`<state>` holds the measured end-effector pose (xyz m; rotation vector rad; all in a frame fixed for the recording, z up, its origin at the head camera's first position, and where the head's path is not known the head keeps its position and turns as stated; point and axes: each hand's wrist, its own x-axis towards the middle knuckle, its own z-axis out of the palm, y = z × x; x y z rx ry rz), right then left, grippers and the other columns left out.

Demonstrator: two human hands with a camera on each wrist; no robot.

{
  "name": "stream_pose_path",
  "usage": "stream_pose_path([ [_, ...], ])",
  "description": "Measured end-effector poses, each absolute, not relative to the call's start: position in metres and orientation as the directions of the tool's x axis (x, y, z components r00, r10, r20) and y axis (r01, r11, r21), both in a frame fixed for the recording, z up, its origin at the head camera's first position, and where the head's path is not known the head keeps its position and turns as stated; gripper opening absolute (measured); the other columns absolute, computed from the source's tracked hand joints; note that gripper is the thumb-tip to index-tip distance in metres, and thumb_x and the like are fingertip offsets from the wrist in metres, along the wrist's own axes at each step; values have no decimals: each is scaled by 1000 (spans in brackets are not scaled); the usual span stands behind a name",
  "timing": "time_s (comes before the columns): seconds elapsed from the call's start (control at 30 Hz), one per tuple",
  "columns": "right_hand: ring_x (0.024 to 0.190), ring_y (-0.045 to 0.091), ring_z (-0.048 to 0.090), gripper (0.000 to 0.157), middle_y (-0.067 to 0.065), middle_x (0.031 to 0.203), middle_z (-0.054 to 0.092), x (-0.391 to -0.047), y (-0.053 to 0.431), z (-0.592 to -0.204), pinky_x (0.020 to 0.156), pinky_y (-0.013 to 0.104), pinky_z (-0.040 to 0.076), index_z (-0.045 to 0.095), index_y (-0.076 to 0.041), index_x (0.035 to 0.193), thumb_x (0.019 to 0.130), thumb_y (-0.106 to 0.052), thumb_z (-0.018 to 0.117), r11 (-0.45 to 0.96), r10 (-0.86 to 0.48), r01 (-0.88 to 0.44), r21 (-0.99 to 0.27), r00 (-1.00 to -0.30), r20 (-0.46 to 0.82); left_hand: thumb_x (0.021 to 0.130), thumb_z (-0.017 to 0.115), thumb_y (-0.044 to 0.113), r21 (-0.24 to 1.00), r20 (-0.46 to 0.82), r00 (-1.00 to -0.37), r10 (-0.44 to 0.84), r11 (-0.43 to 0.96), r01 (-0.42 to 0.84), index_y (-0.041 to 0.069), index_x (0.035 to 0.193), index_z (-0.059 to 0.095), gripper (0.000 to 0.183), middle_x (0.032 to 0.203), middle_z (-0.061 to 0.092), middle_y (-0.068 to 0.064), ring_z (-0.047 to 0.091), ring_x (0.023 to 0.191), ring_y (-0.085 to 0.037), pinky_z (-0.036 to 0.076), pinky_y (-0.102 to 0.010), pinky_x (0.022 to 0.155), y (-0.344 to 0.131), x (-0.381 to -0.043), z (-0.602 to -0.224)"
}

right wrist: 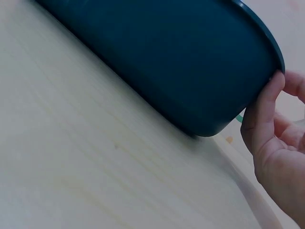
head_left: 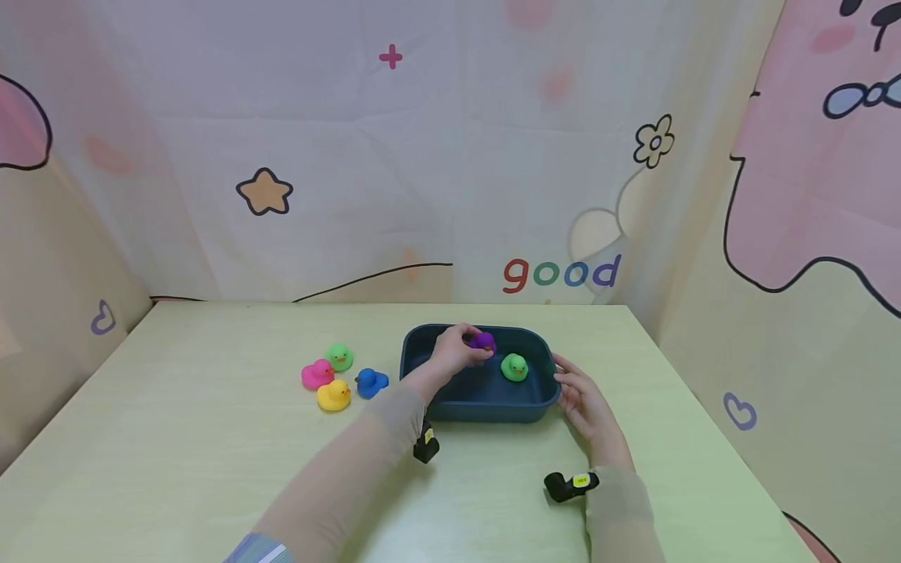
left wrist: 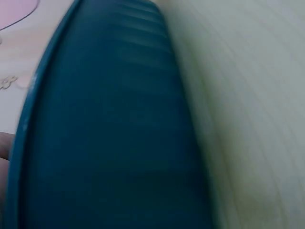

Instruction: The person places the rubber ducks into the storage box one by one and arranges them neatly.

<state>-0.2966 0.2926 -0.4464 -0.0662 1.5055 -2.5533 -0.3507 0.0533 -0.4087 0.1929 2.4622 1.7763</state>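
My left hand reaches over the near left of a dark blue tub and pinches a purple rubber duck between thumb and fingers, inside the tub's outline. How high the duck is above the tub floor I cannot tell. To its right, a green rubber duck sits in the tub. My right hand touches the tub's right end from outside, with fingertips against the wall just under the rim. The left wrist view mostly shows the tub's outer side wall, blurred.
Left of the tub, on the pale table, a pink duck, another green duck, a yellow duck and a blue duck stand close together. A printed cloth hangs behind the table and along both sides.
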Motion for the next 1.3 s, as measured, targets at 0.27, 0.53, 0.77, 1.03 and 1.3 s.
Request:
stream_pose_path([
  [0.27, 72, 6, 64, 33, -1, 99, 61, -301, 294, -453, 69, 16, 55, 61, -18, 114, 102, 2, 37, -469, -157, 129, -874, -986, -61, 81, 81, 16, 815, 19, -988, 152, 570, 104, 4, 113, 62, 39, 115, 67, -17, 64, 98, -29, 52, -37, 87, 65, -353, -415],
  [0.53, 70, 5, 63, 32, -1, 96, 59, -303, 294, -454, 67, 15, 54, 60, -18, 115, 102, 2, 37, -467, -151, 130, -875, -986, -66, 81, 79, 11, 731, 24, -982, 188, 667, 145, 4, 105, 59, 32, 109, 69, -17, 64, 95, -30, 52, -40, 88, 72, -350, -420],
  [0.77, 69, 5, 62, 32, -1, 94, 58, -302, 293, -452, 67, 15, 54, 62, -19, 113, 102, 1, 38, -463, -135, 142, -875, -987, -89, 84, 76, 12, 616, 28, -963, 267, 754, 227, 7, 105, 57, 29, 102, 70, -15, 62, 84, -25, 52, -35, 77, 78, -347, -424],
  [1.03, 70, 6, 62, 31, -1, 96, 58, -301, 293, -451, 68, 15, 54, 61, -19, 113, 102, 0, 38, -464, -129, 149, -873, -987, -100, 83, 78, 15, 546, 36, -966, 255, 805, 233, 7, 107, 60, 31, 104, 70, -13, 65, 91, -27, 55, -38, 83, 78, -345, -423],
  [1.3, 70, 5, 62, 30, -1, 100, 58, -302, 292, -452, 68, 15, 54, 58, -18, 116, 102, 0, 39, -444, -113, 144, -885, -988, -104, 76, 84, 12, 516, -13, -958, 285, 823, 238, 3, 113, 60, 46, 110, 69, -15, 65, 97, -29, 55, -39, 90, 73, -345, -415],
])
